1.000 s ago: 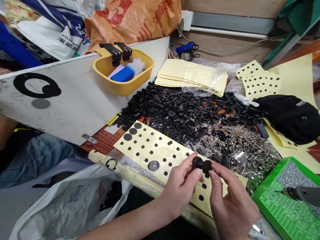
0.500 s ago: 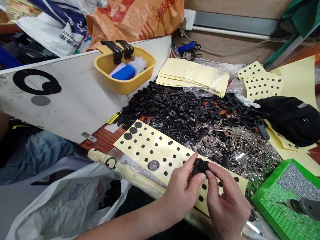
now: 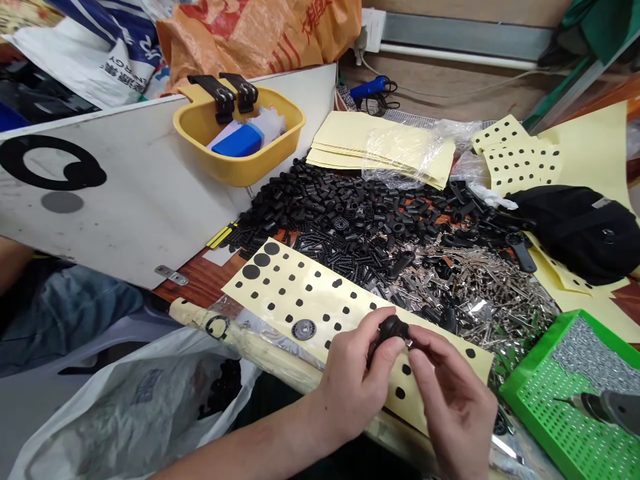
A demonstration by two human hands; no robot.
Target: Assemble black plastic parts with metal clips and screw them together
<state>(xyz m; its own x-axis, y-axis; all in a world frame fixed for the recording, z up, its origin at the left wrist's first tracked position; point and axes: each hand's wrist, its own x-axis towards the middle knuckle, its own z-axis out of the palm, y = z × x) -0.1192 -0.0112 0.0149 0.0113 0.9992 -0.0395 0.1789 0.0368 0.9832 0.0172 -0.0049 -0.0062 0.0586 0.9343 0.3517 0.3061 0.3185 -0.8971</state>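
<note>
My left hand (image 3: 357, 373) pinches a small rounded black plastic part (image 3: 393, 327) between thumb and fingers, above the yellow sheet. My right hand (image 3: 453, 393) is closed at the right end of the same part, thumb and index fingertip against it; a tiny shiny spot shows there, too small to name. Under both hands lies the yellow sheet (image 3: 295, 287) with rows of black dots and three larger black circles. A grey slotted disc (image 3: 303, 329) rests on it, left of my hands.
Behind the sheet spreads a pile of black plastic parts (image 3: 320, 200), with thin metal pieces (image 3: 480, 273) to its right. A green basket (image 3: 545, 387) at right holds small silver pieces and a driver tool (image 3: 600, 403). A yellow bin (image 3: 240, 170) hangs on a white panel (image 3: 140, 220).
The black part has turned in my left fingers and now shows a more rounded side. My right fingertips have shifted slightly at its end. The view has moved a little.
</note>
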